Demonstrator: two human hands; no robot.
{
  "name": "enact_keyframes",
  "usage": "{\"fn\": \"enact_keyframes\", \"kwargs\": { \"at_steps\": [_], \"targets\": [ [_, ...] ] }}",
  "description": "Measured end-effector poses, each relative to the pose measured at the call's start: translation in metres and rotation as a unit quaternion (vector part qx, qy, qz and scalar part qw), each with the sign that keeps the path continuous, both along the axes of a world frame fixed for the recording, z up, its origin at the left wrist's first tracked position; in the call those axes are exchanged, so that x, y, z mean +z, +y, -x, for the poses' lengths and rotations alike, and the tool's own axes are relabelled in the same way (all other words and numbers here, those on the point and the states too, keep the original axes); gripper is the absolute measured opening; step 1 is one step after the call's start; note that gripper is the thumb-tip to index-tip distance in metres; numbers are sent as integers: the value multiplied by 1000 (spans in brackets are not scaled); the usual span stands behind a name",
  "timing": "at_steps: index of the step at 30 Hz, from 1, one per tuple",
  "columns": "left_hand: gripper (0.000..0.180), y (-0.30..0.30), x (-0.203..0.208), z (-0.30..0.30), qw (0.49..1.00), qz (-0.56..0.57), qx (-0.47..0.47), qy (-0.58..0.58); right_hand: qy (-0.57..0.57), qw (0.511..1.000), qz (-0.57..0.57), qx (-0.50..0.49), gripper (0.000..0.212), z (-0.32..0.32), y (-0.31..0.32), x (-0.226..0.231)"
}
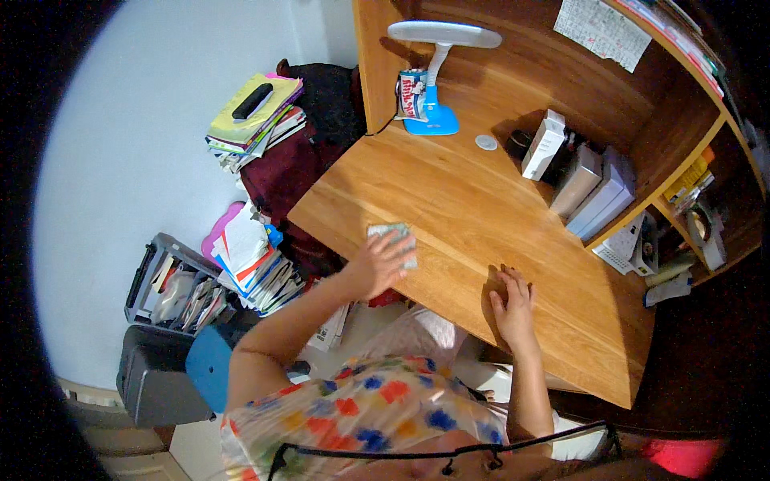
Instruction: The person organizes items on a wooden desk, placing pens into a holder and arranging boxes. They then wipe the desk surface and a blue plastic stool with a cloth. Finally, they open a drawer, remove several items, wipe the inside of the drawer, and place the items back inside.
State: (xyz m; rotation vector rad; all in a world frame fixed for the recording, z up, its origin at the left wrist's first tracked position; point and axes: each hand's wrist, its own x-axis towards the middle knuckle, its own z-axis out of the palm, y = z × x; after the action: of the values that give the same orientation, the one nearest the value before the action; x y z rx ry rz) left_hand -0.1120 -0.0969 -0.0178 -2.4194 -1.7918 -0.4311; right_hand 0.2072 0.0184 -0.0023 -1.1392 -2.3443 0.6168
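Observation:
My left hand (377, 266) presses a pale grey-green cloth (399, 232) against the wooden desk (449, 208), close to the desk's left front edge. Its fingers spread over the cloth, which shows beyond the fingertips and beside them; the hand is slightly blurred. Farther right, my right hand (514, 309) rests at the desk's front edge with fingers loosely apart and nothing in them.
A blue-and-white desk lamp (433, 116) stands at the back beside a printed packet (412, 94). Boxes (589, 184), a dark cup (519, 144) and a white disc (486, 143) sit before the shelves. Paper stacks (257, 128) and a grey crate (172, 280) lie left of the desk.

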Motion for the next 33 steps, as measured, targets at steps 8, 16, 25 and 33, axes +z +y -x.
{"fn": "enact_keyframes", "kwargs": {
  "at_steps": [8, 16, 25, 33],
  "targets": [
    [57, 146, -12, 120, 971, 56, 232, 22, -13, 1000, 4, -1, 45, -2, -4, 9],
    [58, 256, -7, 114, 964, 154, 213, 32, -40, 999, -16, 18, 45, -9, -4, 7],
    [60, 309, 2, 27, 971, 187, 146, 38, -9, 1000, -8, -2, 43, -17, -12, 7],
    [64, 293, 2, -115, 981, 163, -83, 58, 71, 995, -4, -70, 37, -66, -18, 7]
  ]
}}
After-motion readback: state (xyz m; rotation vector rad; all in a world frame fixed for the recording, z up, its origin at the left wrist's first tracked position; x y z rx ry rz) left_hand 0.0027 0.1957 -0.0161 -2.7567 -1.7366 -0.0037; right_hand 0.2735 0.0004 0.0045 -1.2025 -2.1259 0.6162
